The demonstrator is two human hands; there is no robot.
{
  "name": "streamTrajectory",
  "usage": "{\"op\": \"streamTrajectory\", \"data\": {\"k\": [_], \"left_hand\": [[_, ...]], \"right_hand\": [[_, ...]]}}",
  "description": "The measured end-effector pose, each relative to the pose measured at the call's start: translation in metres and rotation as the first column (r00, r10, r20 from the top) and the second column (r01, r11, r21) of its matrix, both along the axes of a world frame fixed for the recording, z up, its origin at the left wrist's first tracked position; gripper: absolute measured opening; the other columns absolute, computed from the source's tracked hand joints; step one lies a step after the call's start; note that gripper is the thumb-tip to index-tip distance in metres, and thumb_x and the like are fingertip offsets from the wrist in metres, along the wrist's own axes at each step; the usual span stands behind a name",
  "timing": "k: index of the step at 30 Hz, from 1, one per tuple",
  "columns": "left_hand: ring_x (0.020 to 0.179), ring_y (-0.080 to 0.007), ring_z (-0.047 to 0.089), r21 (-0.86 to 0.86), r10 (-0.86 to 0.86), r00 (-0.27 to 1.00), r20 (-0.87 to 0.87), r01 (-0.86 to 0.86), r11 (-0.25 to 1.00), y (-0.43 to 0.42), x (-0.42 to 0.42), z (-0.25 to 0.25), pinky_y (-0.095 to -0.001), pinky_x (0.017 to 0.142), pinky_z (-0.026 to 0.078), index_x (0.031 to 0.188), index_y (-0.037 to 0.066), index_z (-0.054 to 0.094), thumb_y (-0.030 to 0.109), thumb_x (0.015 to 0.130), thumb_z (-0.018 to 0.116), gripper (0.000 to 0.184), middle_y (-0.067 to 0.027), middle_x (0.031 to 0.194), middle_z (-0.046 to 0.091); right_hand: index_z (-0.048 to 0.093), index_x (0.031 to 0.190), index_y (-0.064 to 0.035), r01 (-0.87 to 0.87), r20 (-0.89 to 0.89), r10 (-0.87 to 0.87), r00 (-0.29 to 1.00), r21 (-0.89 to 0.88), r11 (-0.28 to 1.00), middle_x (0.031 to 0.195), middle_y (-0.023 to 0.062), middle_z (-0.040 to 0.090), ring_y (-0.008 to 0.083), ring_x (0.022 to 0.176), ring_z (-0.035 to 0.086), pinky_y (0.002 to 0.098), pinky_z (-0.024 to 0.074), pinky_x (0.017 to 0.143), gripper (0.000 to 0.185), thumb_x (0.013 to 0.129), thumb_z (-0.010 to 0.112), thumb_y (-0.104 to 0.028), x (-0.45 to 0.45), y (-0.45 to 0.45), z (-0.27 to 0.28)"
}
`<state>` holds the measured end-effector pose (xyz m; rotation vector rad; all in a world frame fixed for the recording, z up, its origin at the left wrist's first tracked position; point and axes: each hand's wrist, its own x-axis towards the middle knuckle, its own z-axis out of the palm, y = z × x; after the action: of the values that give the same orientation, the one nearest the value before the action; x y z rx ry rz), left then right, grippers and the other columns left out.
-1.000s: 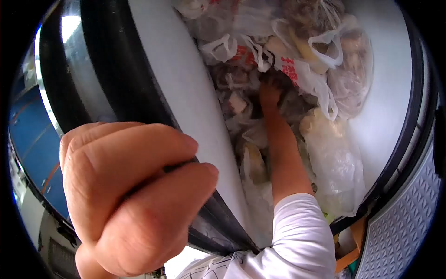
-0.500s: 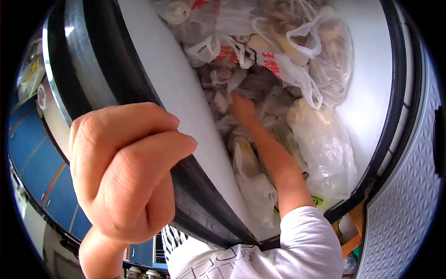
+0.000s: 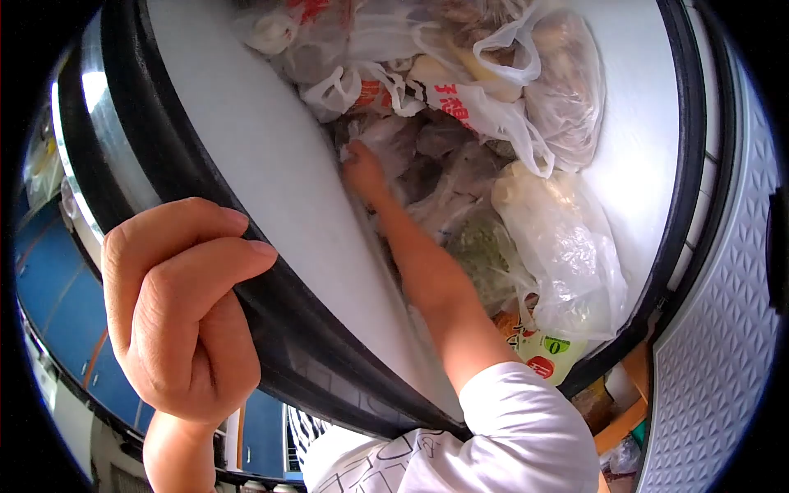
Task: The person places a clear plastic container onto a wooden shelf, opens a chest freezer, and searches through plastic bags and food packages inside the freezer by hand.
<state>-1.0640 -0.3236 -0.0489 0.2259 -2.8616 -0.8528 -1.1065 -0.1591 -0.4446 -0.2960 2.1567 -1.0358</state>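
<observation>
My right hand [image 3: 362,170] is deep inside the chest freezer, low against its white inner wall [image 3: 271,164]. Its fingers are closed at the edge of a clear plastic bag [image 3: 388,141] whose contents are blurred. More bagged food lies around it, including a bag with green contents [image 3: 481,255] beside my forearm and a cloudy white plastic bag [image 3: 567,255] to the right. My left hand [image 3: 181,304] is raised near the camera with fingers curled, its fingertips in front of the black freezer rim [image 3: 271,320]. What it holds, if anything, is hidden.
White carrier bags with red print [image 3: 452,103] fill the far end. A package with green and red labels [image 3: 551,349] lies at the near right. Blue cabinets [image 3: 62,304] stand to the left and a quilted silver panel [image 3: 723,329] to the right.
My right hand has moved left, close to the inner wall. The white bag beside my forearm no longer shows there, and the labelled package is more exposed. The view has shifted.
</observation>
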Motion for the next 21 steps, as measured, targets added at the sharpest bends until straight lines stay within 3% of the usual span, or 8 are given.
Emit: {"op": "streamTrajectory", "data": {"k": [2, 4, 8, 14, 15, 18, 20, 21], "left_hand": [[0.083, -0.0229, 0.059, 0.004, 0.009, 1.000, 0.013, -0.009, 1.000, 0.001, 0.001, 0.001, -0.0292, 0.075, 0.046, 0.086, 0.001, 0.062, -0.009, 0.080, 0.048, 0.018, -0.0162, 0.095, 0.061], [0.083, -0.0231, 0.059, 0.000, -0.001, 1.000, 0.007, 0.001, 1.000, -0.001, 0.001, 0.001, -0.0296, 0.075, 0.046, 0.086, 0.001, 0.062, -0.010, 0.079, 0.048, 0.019, -0.0161, 0.095, 0.061], [0.085, -0.0235, 0.059, 0.025, 0.017, 0.999, -0.029, -0.016, 1.000, -0.001, 0.003, -0.001, -0.0310, 0.077, 0.046, 0.086, 0.000, 0.063, -0.010, 0.077, 0.048, 0.020, -0.0157, 0.095, 0.061], [0.085, -0.0240, 0.059, 0.005, 0.051, 0.993, -0.102, -0.050, 0.999, 0.000, 0.000, -0.006, -0.0315, 0.078, 0.046, 0.084, 0.002, 0.063, -0.011, 0.069, 0.051, 0.024, -0.0116, 0.094, 0.061], [0.069, -0.0230, 0.057, -0.022, 0.067, 0.957, -0.281, -0.077, 0.997, 0.001, -0.006, -0.015, -0.0310, 0.064, 0.043, 0.077, 0.008, 0.061, -0.006, 0.062, 0.056, 0.021, -0.0051, 0.083, 0.062], [0.080, -0.0259, 0.060, 0.017, 0.081, 0.975, -0.206, -0.080, 0.997, 0.002, -0.002, -0.012, -0.0324, 0.073, 0.045, 0.082, 0.003, 0.061, -0.011, 0.067, 0.051, 0.023, -0.0109, 0.089, 0.062], [0.079, -0.0253, 0.060, 0.011, 0.097, 0.970, -0.224, -0.097, 0.995, 0.002, -0.001, -0.013, -0.0327, 0.072, 0.045, 0.081, 0.004, 0.061, -0.010, 0.067, 0.052, 0.023, -0.0092, 0.089, 0.062], [0.078, -0.0251, 0.059, 0.005, 0.099, 0.966, -0.238, -0.100, 0.995, 0.002, -0.001, -0.014, -0.0329, 0.072, 0.045, 0.081, 0.005, 0.061, -0.009, 0.067, 0.053, 0.022, -0.0085, 0.089, 0.062]], "right_hand": [[0.057, 0.115, -0.0005, -0.012, 0.136, 0.003, 0.991, 0.065, 0.998, 0.112, 0.0221, 0.062, 0.0385, 0.104, 0.059, 0.0424, 0.0473, 0.086, 0.032, 0.086, 0.054, -0.013, -0.021, 0.018, 0.037], [0.061, 0.110, -0.0015, 0.194, 0.184, -0.197, 0.963, 0.038, 0.980, 0.107, 0.0156, 0.065, 0.0301, 0.097, 0.062, 0.0368, 0.0480, 0.083, 0.027, 0.089, 0.054, -0.016, -0.035, 0.059, 0.051], [0.060, 0.086, -0.0055, 0.515, 0.436, -0.471, 0.767, 0.020, 0.857, 0.076, -0.0009, 0.054, 0.0093, 0.070, 0.048, 0.0230, 0.0389, 0.063, 0.013, 0.079, 0.051, -0.010, -0.063, 0.111, 0.122], [0.058, 0.087, -0.0061, 0.518, 0.557, -0.387, 0.735, -0.092, 0.851, 0.078, -0.0010, 0.054, 0.0097, 0.071, 0.048, 0.0217, 0.0383, 0.065, 0.021, 0.070, 0.046, -0.007, -0.074, 0.105, 0.219], [0.058, 0.087, -0.0061, 0.512, 0.551, -0.380, 0.743, -0.103, 0.853, 0.078, -0.0010, 0.054, 0.0097, 0.071, 0.048, 0.0217, 0.0383, 0.065, 0.021, 0.070, 0.046, -0.007, -0.074, 0.110, 0.224], [0.060, 0.096, -0.0047, 0.399, 0.633, -0.225, 0.740, -0.145, 0.905, 0.085, 0.0002, 0.055, 0.0109, 0.077, 0.051, 0.0224, 0.0415, 0.068, 0.029, 0.069, 0.047, -0.006, -0.064, 0.127, 0.242], [0.060, 0.107, -0.0013, 0.671, 0.532, -0.564, 0.631, -0.010, 0.741, 0.098, 0.0084, 0.060, 0.0199, 0.090, 0.058, 0.0285, 0.0469, 0.079, 0.043, 0.067, 0.044, -0.006, -0.053, 0.127, 0.269], [0.060, 0.107, -0.0013, 0.666, 0.528, -0.561, 0.638, -0.013, 0.746, 0.098, 0.0084, 0.060, 0.0199, 0.090, 0.058, 0.0285, 0.0469, 0.079, 0.043, 0.067, 0.044, -0.006, -0.052, 0.138, 0.275]]}}
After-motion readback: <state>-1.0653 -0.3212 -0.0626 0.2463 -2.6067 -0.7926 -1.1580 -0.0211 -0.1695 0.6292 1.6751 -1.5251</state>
